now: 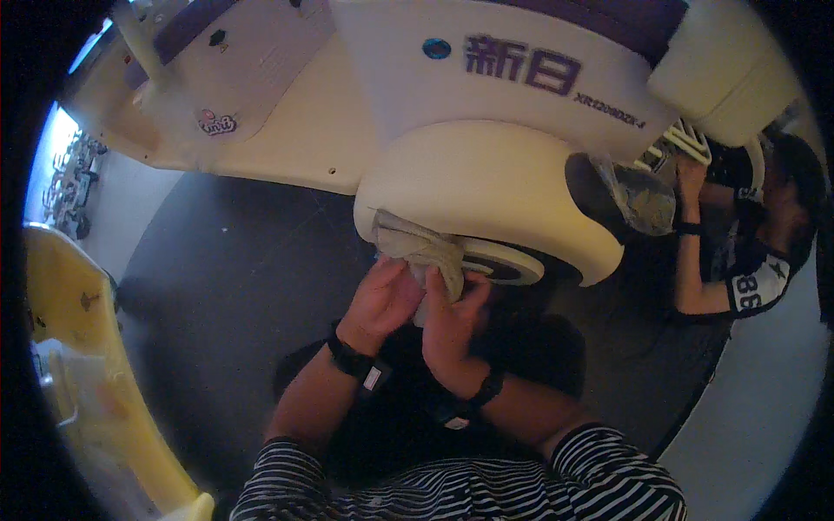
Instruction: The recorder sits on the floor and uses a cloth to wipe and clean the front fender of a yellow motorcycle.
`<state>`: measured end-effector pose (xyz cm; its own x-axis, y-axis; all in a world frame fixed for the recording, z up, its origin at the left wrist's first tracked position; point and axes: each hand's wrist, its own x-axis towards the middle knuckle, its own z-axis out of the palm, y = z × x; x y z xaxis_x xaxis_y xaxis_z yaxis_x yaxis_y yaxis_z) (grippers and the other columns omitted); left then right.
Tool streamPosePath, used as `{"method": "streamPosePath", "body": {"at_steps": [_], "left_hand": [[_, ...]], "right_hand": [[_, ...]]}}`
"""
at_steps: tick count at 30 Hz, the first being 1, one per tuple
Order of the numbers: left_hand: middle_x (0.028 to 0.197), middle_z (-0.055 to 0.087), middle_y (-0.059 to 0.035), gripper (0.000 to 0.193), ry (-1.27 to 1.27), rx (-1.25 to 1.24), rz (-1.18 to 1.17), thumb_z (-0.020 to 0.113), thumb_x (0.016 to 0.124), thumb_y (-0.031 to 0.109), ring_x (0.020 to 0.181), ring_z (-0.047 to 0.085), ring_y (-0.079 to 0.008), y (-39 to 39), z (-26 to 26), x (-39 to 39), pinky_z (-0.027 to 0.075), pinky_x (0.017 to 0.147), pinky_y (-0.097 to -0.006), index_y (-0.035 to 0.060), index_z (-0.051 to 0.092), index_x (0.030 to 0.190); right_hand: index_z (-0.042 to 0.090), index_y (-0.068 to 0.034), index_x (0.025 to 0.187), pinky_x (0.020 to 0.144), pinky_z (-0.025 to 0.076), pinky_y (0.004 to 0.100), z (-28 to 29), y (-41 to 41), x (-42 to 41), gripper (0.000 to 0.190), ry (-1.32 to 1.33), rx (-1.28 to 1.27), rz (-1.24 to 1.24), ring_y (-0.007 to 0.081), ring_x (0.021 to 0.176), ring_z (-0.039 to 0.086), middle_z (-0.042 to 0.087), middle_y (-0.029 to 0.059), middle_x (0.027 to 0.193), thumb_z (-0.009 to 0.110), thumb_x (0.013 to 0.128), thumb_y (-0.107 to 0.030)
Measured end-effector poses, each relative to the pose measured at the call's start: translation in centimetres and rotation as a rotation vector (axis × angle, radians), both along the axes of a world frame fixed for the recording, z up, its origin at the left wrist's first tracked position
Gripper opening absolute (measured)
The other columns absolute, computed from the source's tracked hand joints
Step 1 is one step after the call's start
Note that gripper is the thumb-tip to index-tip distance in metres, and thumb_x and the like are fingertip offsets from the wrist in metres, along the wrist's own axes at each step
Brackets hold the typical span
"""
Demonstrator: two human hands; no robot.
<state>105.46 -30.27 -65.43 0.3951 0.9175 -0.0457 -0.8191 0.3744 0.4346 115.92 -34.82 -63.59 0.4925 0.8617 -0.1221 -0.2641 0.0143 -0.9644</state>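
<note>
A grey-beige cloth [420,244] is bunched between my hands, beside the wheel [515,260] of a cream and pale purple vehicle. My left hand [381,303] has its fingers at the cloth's lower left edge. On the other side my right hand [453,325] pinches the hanging folds with thumb and fingers. The cream fender [482,179] arches over the wheel, just above the cloth. Part of the wheel is hidden behind the cloth and my right hand. Whether the cloth touches the fender or wheel, I cannot tell.
At the right, another person [762,286] reaches a hand [690,176] to the vehicle's rear, near a piece of clear plastic [635,195]. A yellow body panel [117,365] curves along the left. Dark matting [215,273] covers the floor. The vehicle's side panel [521,71] bears writing.
</note>
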Motion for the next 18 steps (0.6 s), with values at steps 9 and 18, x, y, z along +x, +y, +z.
{"method": "streamPosePath", "body": {"at_steps": [9, 18], "left_hand": [[0.158, 0.055, -0.0142, 0.055, 0.041, 0.055, 0.019, 0.058, 0.104, 0.017, 0.147, 0.050, -0.0326, 0.2, 0.8, 0.4, 0.033, 0.127, -0.0503, 0.0026, 0.046, 0.156], [0.157, 0.054, -0.0144, 0.055, -0.058, -0.039, 0.104, 0.054, 0.112, 0.039, 0.146, 0.049, -0.0336, -0.5, 3.1, 5.2, 0.035, 0.125, -0.0524, 0.0074, 0.046, 0.157]], "right_hand": [[0.046, 0.001, 0.148, 0.112, 0.045, 0.0377, 0.7, -0.4, 0.4, 0.062, 0.570, -0.048, 0.174, 0.0218, 0.131, 0.055, 0.057, 0.0130, 0.144, 0.072, 0.105, -0.033], [0.052, 0.002, 0.146, 0.112, 0.046, 0.0378, 2.9, 0.4, 3.2, 0.057, 0.484, 0.078, 0.090, 0.0232, 0.130, 0.059, 0.062, 0.0138, 0.141, 0.071, 0.106, -0.033]]}}
